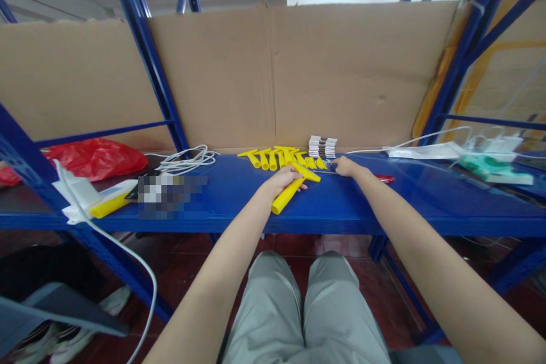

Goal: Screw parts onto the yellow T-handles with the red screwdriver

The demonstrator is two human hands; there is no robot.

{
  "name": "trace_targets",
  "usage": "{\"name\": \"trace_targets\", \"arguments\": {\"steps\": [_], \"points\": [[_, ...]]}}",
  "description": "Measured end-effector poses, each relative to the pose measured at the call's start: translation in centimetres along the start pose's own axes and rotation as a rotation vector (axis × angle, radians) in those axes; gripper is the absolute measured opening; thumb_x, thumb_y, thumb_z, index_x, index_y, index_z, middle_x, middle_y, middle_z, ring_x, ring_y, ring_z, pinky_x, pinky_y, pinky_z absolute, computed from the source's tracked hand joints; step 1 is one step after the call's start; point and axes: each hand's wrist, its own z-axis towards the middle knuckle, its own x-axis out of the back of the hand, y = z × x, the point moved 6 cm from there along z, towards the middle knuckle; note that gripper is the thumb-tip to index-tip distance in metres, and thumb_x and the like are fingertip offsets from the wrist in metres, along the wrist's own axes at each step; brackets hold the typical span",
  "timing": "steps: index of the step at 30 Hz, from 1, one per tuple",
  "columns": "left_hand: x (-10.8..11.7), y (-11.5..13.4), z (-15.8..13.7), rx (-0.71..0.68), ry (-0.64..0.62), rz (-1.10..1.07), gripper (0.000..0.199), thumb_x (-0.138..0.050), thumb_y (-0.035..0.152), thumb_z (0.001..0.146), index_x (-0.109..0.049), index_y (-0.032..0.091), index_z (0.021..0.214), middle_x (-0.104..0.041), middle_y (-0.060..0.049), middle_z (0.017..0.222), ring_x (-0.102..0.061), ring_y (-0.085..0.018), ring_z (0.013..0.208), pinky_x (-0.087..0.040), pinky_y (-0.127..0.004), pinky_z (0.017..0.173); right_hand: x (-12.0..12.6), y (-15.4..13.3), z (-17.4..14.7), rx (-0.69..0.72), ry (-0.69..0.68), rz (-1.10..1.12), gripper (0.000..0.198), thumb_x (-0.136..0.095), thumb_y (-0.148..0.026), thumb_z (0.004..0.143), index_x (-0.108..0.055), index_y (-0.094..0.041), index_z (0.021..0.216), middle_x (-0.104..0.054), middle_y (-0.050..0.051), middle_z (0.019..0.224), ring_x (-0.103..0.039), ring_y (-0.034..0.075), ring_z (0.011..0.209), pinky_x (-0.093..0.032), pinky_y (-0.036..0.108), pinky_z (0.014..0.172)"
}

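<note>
My left hand (pixel 286 180) is closed around a yellow T-shaped plastic scraper handle (pixel 286 196), its round grip pointing toward me and its crossbar to the right. Farther back, my right hand (pixel 344 166) has its fingers bent down at a spot with small loose parts (pixel 326 164); what is between the fingertips is too small to make out. A thin metal shaft runs under that hand, in line with a red handle (pixel 384 178), like a screwdriver. Several more yellow T-shaped handles (pixel 264 159) lie in a row behind my left hand. Small yellow pieces (pixel 315 162) lie beside them.
A stack of white-edged pieces (pixel 322 147) stands against the cardboard panel (pixel 341 79). On the blue table (pixel 230 199), coiled white cable (pixel 190 159) and a red plastic bag (pixel 102 158) are at left. A green-and-white item (pixel 490 168) and cables are at right. Blue posts flank the table.
</note>
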Motion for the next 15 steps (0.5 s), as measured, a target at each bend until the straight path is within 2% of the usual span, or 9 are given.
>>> {"name": "trace_targets", "arguments": {"steps": [3, 10, 15], "points": [[-0.1, -0.1, 0.0, -0.015, -0.015, -0.011, 0.015, -0.048, 0.007, 0.085, -0.049, 0.014, 0.099, -0.065, -0.005, 0.081, -0.064, -0.011, 0.056, -0.051, -0.019, 0.049, 0.2, -0.6, -0.3, -0.006, 0.011, -0.048, 0.043, -0.050, -0.012, 0.077, -0.067, -0.015, 0.116, -0.063, 0.014, 0.119, -0.059, 0.024, 0.107, -0.042, 0.028, 0.092], [0.0, -0.4, 0.4, -0.033, -0.042, -0.003, 0.016, -0.050, 0.009, 0.085, -0.048, 0.015, 0.100, -0.064, -0.005, 0.080, -0.065, -0.012, 0.059, -0.052, -0.020, 0.052, 1.1, -2.4, -1.3, 0.063, 0.099, -0.065, 0.026, -0.051, -0.017, 0.082, -0.072, -0.016, 0.097, -0.070, 0.011, 0.101, -0.061, 0.020, 0.094, -0.044, 0.024, 0.081], [-0.1, -0.3, 0.1, -0.026, -0.033, -0.008, 0.016, -0.049, 0.008, 0.085, -0.047, 0.014, 0.100, -0.063, -0.005, 0.080, -0.066, -0.013, 0.060, -0.052, -0.022, 0.054, 1.5, -2.2, -1.8, 0.008, 0.117, -0.002, 0.018, -0.057, -0.016, 0.079, -0.072, -0.017, 0.089, -0.071, 0.008, 0.092, -0.063, 0.019, 0.085, -0.044, 0.023, 0.074]]}}
